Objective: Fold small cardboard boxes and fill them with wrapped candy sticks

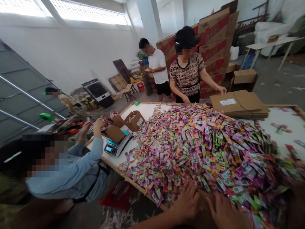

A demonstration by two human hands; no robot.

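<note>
A big heap of small colourful packets (205, 149) covers most of a white table (145, 109) with a wooden rim. My left hand (187, 202) rests palm down on the near edge of the heap, fingers spread over the packets. Just to its right, my right hand (225, 211) lies among the packets too, fingers partly curled; whether it grips any packet is hidden. Both hands sit at the bottom of the view, close together.
A person in a light blue top (71, 171) sits at the left beside a weighing scale (116, 144) and open small cartons (134, 120). Across the table a standing person (188, 70) touches a stack of flat cardboard (240, 103). Further cartons are stacked behind.
</note>
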